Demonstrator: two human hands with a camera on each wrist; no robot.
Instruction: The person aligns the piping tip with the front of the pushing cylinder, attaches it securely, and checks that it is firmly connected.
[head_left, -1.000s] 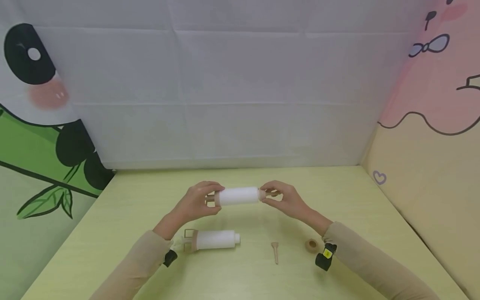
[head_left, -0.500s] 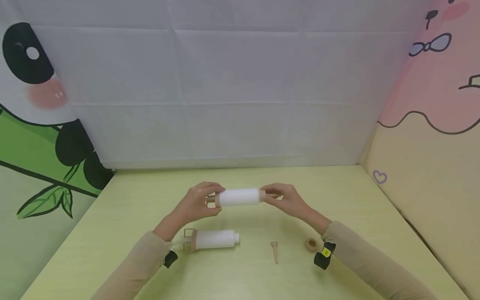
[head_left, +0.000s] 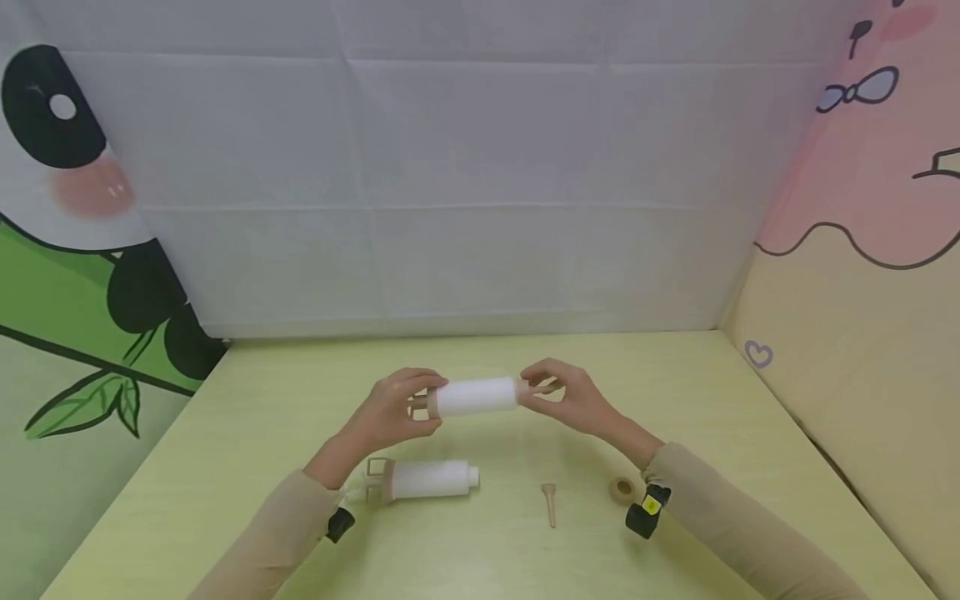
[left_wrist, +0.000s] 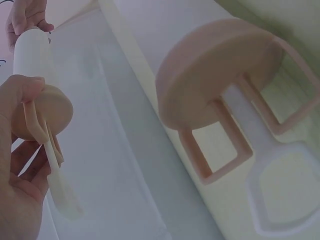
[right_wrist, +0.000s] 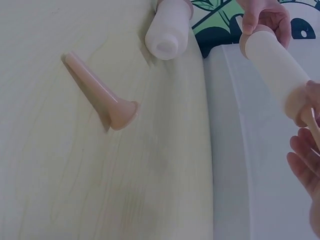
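Note:
Both hands hold a white tube (head_left: 476,396) level above the yellow-green table (head_left: 675,383). My left hand (head_left: 418,405) grips its left end, where a pink cap (left_wrist: 47,112) with flat handles sits against the fingers (left_wrist: 20,165). My right hand (head_left: 537,392) pinches the pink collar (right_wrist: 300,102) at the tube's right end. A second white tube (head_left: 427,480) with a pink cap (left_wrist: 215,85) and a white plunger loop (left_wrist: 280,195) lies on the table below my left wrist.
A pink cone nozzle (head_left: 551,502) lies on the table near the front; it is also seen in the right wrist view (right_wrist: 97,95). A small beige ring (head_left: 622,489) lies beside my right wrist. Printed cloth walls (head_left: 480,208) close in the table's back and sides.
The right hand's fingers have shifted slightly on the tube's right end. The tube and the left hand stay almost where they were.

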